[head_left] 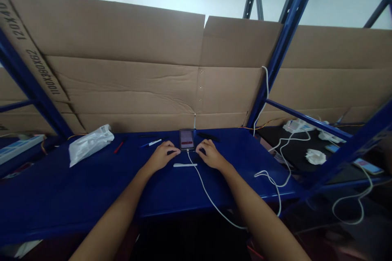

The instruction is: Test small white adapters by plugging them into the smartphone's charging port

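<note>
Between my two hands a dark phone [186, 139] with a lit screen stands near the back of the blue tabletop. A white charging cable [203, 185] enters its lower edge. To the left of the phone is my left hand [163, 156], its thumb and forefinger brought together in a pinch. My right hand [212, 155] mirrors it on the other side, fingertips also pinched by the phone's lower corner. Whatever either pinch holds, if anything, is too small to make out. A white pen [185, 165] lies crosswise in front of the phone.
Left of my hands lie a blue-and-white pen [153, 142], a red pen [119, 146] and a white plastic bag [91, 144]. A cardboard wall [131, 69] closes the back. On the right, a blue post [275, 61] stands before loose white cables [284, 159] and crumpled tissue [315, 156].
</note>
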A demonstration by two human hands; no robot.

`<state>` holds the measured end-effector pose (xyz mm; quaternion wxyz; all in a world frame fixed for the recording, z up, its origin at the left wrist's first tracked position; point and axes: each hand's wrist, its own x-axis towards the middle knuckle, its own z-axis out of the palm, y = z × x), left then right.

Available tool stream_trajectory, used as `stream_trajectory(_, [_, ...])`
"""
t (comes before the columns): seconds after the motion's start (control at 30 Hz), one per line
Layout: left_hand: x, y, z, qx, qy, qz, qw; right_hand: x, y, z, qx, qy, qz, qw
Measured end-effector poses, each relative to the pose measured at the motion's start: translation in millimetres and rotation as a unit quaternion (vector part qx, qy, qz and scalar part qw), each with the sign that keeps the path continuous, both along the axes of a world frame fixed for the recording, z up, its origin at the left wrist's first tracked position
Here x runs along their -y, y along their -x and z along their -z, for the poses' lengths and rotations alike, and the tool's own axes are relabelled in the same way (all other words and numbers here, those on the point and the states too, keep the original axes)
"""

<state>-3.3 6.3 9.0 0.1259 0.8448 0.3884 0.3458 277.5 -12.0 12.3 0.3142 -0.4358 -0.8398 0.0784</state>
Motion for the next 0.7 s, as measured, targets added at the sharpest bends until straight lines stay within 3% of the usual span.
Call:
stream_trajectory(0.33, [7, -7, -3.8, -0.002, 0.016, 0.008, 1.000, 8, 13, -8.5, -0.059, 0.030, -0.061, 0.996])
stream_trajectory(0.5, [10, -13, -4.5, 0.002, 0.022, 0.018, 1.000, 6, 16, -5.9, -0.034, 0.012, -0.082, 0.996])
stream_trajectory(0.6, [12, -12, -6.2, 0.007, 0.022, 0.017, 1.000, -1, 7, -2.5, -0.025, -0.003, -0.061, 0.998])
stream_trajectory(0.7, [16, -7, -10.1, -0.001, 0.021, 0.006, 1.000, -9, -6, 0.0, -0.002, -0.002, 0.010, 1.000])
